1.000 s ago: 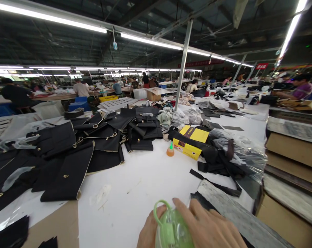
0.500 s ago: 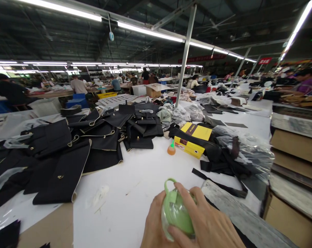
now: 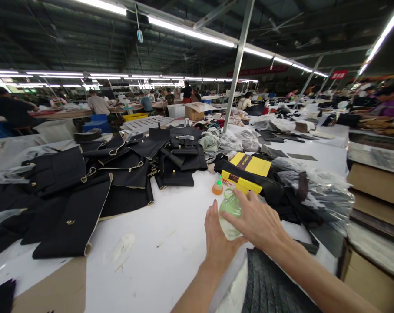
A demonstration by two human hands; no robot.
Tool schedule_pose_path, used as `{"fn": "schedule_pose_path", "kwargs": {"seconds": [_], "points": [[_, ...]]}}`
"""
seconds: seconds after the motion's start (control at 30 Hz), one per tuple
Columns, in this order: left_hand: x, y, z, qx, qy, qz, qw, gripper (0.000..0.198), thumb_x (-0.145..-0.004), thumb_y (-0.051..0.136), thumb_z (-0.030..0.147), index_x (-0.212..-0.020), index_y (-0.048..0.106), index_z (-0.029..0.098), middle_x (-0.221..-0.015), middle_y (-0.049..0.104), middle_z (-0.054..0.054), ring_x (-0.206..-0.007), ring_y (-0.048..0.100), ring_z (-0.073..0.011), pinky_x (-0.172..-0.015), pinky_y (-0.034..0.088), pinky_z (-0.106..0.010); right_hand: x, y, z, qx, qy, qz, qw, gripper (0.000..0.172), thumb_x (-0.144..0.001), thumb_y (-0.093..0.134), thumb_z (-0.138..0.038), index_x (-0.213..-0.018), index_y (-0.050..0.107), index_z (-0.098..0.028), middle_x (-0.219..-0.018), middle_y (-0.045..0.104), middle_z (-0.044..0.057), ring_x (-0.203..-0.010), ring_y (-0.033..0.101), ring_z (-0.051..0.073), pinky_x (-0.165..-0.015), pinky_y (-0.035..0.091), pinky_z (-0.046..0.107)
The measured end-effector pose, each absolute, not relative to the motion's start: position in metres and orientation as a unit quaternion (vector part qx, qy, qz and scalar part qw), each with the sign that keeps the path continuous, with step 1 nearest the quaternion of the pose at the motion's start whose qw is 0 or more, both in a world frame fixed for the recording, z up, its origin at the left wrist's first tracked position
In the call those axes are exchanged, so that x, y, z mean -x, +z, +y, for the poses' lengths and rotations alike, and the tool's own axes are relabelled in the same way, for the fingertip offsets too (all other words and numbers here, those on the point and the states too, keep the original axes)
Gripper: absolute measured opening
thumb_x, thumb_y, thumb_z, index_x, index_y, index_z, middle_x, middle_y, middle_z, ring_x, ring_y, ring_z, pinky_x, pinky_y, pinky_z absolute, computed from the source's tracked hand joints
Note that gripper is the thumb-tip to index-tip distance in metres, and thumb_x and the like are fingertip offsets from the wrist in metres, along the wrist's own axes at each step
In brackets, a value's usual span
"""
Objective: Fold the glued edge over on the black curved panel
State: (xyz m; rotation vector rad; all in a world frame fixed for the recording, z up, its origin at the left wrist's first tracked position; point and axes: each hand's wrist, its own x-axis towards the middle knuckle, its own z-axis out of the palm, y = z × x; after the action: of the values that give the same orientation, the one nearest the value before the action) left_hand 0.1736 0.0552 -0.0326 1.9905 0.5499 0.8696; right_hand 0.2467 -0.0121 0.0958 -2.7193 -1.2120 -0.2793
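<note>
A clear cup with a green lid and carrying loop (image 3: 231,208) is at the middle right of the white table, just in front of the small orange bottle. My left hand (image 3: 218,239) cups its near left side, with the thumb across the bottom. My right hand (image 3: 257,215) grips the cup from the right, fingers over the lid and thumb across the front. Part of the cup is hidden behind my fingers. Close behind it stand the orange bottle with a green nozzle (image 3: 217,187) and a yellow box (image 3: 250,165).
Black bag pieces (image 3: 73,213) with metal clasps are heaped on the left of the white table (image 3: 144,256). Clear plastic bags (image 3: 317,187) and black straps lie to the right. A metal post (image 3: 237,65) rises behind. Cardboard boxes (image 3: 375,187) are stacked at the right edge. Several people work farther back.
Both hands have carried the cup away from me, from the near edge to beside the orange bottle. More of my forearms shows, and a dark ribbed surface appears below them.
</note>
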Motion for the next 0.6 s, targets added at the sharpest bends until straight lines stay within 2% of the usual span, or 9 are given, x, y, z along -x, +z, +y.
{"fn": "schedule_pose_path", "kwargs": {"seconds": [0.07,0.13,0.2,0.27,0.33,0.47,0.6], "points": [[-0.17,-0.058,0.07,-0.838,0.33,0.232,0.367,0.1,-0.073,0.074,0.045,-0.149,0.015,0.018,-0.154,0.024,-0.016,-0.144,0.02,-0.0325,-0.116,0.025,-0.048,-0.273,0.09,-0.008,0.917,-0.099,-0.381,0.068,0.059,-0.089,0.048,-0.057,-0.135,0.045,-0.021,-0.098,0.055,0.011,-0.078,0.064,0.031,-0.064,0.042,0.035],[-0.153,-0.099,0.088,-0.878,0.296,0.264,0.267,0.083,-0.08,0.066,0.045,-0.147,0.024,0.02,-0.153,0.029,-0.014,-0.142,0.025,-0.0316,-0.115,0.029,-0.048,-0.301,0.086,-0.003,0.927,-0.094,-0.357,0.065,0.06,-0.089,0.046,-0.06,-0.135,0.045,-0.021,-0.098,0.055,0.012,-0.081,0.064,0.033,-0.066,0.043,0.037],[-0.126,-0.148,0.107,-0.886,0.287,0.337,0.141,0.06,-0.091,0.05,0.042,-0.144,0.033,0.019,-0.149,0.038,-0.013,-0.14,0.031,-0.0301,-0.111,0.035,-0.048,-0.329,0.08,0.002,0.935,-0.085,-0.338,0.066,0.062,-0.087,0.047,-0.063,-0.133,0.046,-0.022,-0.1,0.055,0.013,-0.082,0.064,0.034,-0.067,0.045,0.038],[-0.098,-0.193,0.123,-0.874,0.287,0.375,0.111,0.049,-0.095,0.041,0.037,-0.136,0.045,0.011,-0.141,0.047,-0.019,-0.134,0.038,-0.0354,-0.106,0.037,-0.056,-0.355,0.073,0.009,0.942,-0.077,-0.319,0.067,0.065,-0.085,0.048,-0.065,-0.132,0.048,-0.021,-0.102,0.055,0.015,-0.084,0.063,0.036,-0.069,0.046,0.04],[-0.076,-0.223,0.133,-0.883,0.279,0.368,0.082,0.045,-0.095,0.04,0.036,-0.132,0.05,0.014,-0.138,0.051,-0.015,-0.13,0.043,-0.033,-0.107,0.037,-0.055,-0.38,0.064,0.017,0.948,-0.074,-0.303,0.069,0.068,-0.083,0.049,-0.067,-0.132,0.048,-0.02,-0.104,0.054,0.016,-0.086,0.063,0.037,-0.07,0.047,0.041],[-0.066,-0.241,0.138,-0.903,0.258,0.341,-0.038,0.043,-0.094,0.042,0.034,-0.131,0.052,0.015,-0.139,0.052,-0.011,-0.13,0.045,-0.0292,-0.107,0.039,-0.049,-0.42,0.043,0.033,0.953,-0.073,-0.283,0.076,0.073,-0.082,0.047,-0.071,-0.134,0.046,-0.02,-0.108,0.053,0.017,-0.092,0.061,0.038,-0.074,0.047,0.044],[-0.073,-0.238,0.138,-0.906,0.247,0.337,-0.065,0.043,-0.094,0.043,0.032,-0.132,0.05,0.013,-0.14,0.051,-0.012,-0.13,0.044,-0.0286,-0.105,0.042,-0.048,-0.45,0.017,0.044,0.959,-0.059,-0.265,0.079,0.075,-0.08,0.045,-0.075,-0.129,0.05,-0.019,-0.109,0.053,0.019,-0.095,0.06,0.039,-0.076,0.046,0.045]]}}
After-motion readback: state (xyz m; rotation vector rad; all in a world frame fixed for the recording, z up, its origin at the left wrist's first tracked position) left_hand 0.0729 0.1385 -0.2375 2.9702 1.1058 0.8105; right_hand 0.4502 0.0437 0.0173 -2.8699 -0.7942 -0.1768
